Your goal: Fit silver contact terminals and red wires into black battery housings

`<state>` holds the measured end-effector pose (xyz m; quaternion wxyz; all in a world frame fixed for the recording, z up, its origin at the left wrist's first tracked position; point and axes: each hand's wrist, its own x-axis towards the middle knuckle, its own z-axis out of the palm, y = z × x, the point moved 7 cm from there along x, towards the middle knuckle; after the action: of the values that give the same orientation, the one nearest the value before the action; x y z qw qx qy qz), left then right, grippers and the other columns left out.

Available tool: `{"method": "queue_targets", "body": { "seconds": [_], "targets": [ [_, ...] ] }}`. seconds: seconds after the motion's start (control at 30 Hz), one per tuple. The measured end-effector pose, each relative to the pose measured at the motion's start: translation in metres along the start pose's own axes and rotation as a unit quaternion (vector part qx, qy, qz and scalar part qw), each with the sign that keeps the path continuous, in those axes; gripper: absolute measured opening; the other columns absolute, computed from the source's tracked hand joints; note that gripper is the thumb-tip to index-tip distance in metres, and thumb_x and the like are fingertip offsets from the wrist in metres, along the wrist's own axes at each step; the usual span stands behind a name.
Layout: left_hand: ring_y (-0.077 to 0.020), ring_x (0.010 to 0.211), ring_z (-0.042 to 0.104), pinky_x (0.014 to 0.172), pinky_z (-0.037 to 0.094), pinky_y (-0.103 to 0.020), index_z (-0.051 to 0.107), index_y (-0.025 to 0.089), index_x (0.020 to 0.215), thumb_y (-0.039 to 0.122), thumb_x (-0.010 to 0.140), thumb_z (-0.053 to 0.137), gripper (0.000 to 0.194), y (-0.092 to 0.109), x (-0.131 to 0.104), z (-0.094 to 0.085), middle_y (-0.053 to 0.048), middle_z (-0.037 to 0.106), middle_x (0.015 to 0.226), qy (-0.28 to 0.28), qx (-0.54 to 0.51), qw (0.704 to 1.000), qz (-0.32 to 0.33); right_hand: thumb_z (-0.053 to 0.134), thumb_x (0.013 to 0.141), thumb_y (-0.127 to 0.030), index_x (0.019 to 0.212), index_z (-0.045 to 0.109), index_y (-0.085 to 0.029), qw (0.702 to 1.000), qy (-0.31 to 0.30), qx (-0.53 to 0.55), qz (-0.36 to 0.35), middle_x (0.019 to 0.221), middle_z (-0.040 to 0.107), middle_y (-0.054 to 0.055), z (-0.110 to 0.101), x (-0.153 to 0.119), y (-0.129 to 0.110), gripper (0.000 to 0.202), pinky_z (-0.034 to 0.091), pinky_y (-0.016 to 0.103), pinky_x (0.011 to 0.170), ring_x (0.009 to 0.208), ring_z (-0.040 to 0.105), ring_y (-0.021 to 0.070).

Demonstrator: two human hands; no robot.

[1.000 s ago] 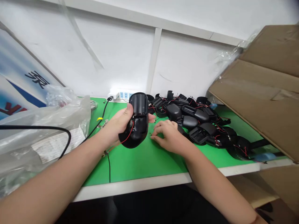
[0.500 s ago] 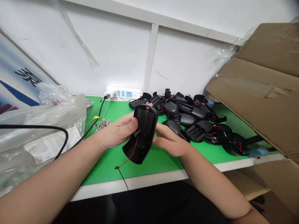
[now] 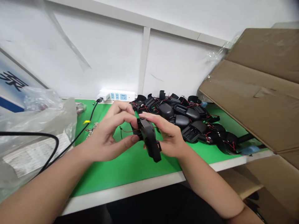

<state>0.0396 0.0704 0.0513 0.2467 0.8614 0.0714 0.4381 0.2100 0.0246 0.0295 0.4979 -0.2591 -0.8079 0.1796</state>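
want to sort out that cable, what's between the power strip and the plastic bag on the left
In the head view, a black cable with a yellow tag runs from the power strip over the green mat towards the plastic bag; small metal parts lie beside it.

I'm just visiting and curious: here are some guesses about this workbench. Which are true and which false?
1. Both hands hold one black plastic housing. True: the left hand and the right hand grip it above the green mat.
2. The pile of black parts lies to the left of the hands. False: it lies to their right.
3. A white power strip sits against the wall. True.
4. The cardboard box stands on the left. False: it is on the right; a clear plastic bag is on the left.
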Motion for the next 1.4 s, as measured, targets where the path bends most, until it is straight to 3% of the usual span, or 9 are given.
{"method": "queue_targets", "body": {
  "seconds": [0.27,0.43,0.63,0.83,1.0,1.2,1.4],
  "targets": [
    [-0.0199,0.099,0.058,0.088,0.055,-0.031,0.072,0.029,0.104,0.022,0.099,0.068,0.01,-0.006,0.002,0.002,-0.006,0.054,0.106,0.021,-0.035,0.999,-0.034,0.071,0.1,-0.047,0.159,0.052,-0.033,0.998,-0.008,-0.052,-0.016,0.152,0.067,0.008,0.002,0.001,0.001,0.063,0.045,0.048,0.126,0.147,0.058,0.027],
    [-0.0206,0.098,0.059,0.085,0.056,-0.033,0.079,0.033,0.104,0.024,0.095,0.074,0.014,-0.009,0.002,0.002,-0.006,0.056,0.105,0.027,-0.064,0.996,-0.058,0.071,0.101,-0.039,0.161,0.048,-0.037,0.999,0.002,-0.037,-0.038,0.154,0.065,0.007,0.0,0.0,-0.004,0.064,0.045,0.048,0.126,0.147,0.057,0.026],
    [-0.0184,0.089,0.059,0.076,0.054,-0.031,0.078,0.029,0.096,0.029,0.097,0.072,0.006,-0.01,0.002,0.005,-0.005,0.053,0.097,-0.007,-0.088,0.992,-0.091,0.07,0.101,-0.043,0.158,0.052,-0.035,0.998,-0.009,-0.063,-0.015,0.152,0.066,0.008,0.002,-0.002,-0.003,0.06,0.049,0.05,0.123,0.145,0.059,0.0283],
    [-0.0181,0.092,0.059,0.079,0.054,-0.032,0.077,0.029,0.096,0.029,0.097,0.072,0.005,-0.011,0.002,0.007,-0.005,0.054,0.099,-0.001,-0.114,0.988,-0.106,0.081,0.093,-0.034,0.16,0.048,-0.038,0.999,-0.009,-0.037,-0.001,0.156,0.062,0.007,0.003,-0.005,0.0,0.074,0.046,0.052,0.125,0.147,0.057,0.0293],
    [-0.0168,0.084,0.058,0.067,0.053,-0.028,0.078,0.027,0.093,0.034,0.097,0.073,0.009,-0.009,0.006,0.008,-0.006,0.054,0.096,0.001,-0.138,0.984,-0.114,0.082,0.092,-0.039,0.159,0.049,-0.033,0.999,-0.011,-0.04,0.023,0.154,0.064,0.009,0.004,-0.004,0.0,0.075,0.047,0.053,0.124,0.144,0.059,0.031],
    [-0.0187,0.083,0.057,0.071,0.054,-0.032,0.078,0.024,0.088,0.047,0.097,0.072,0.026,-0.009,0.009,0.006,-0.006,0.056,0.09,0.01,-0.113,0.987,-0.117,0.083,0.091,-0.044,0.153,0.056,-0.032,0.999,-0.004,-0.015,0.036,0.15,0.066,0.01,0.004,-0.003,0.001,0.069,0.049,0.052,0.121,0.141,0.061,0.0313],
    [-0.025,0.106,0.058,0.098,0.048,-0.042,0.072,0.022,0.093,0.047,0.093,0.076,0.025,-0.025,0.002,0.008,-0.008,0.06,0.104,0.049,-0.063,0.986,-0.149,0.063,0.102,-0.057,0.142,0.064,-0.026,0.986,-0.001,0.094,0.135,0.131,0.074,0.008,0.013,-0.007,0.022,0.051,0.06,0.043,0.104,0.117,0.072,0.0244]
  ]
}}
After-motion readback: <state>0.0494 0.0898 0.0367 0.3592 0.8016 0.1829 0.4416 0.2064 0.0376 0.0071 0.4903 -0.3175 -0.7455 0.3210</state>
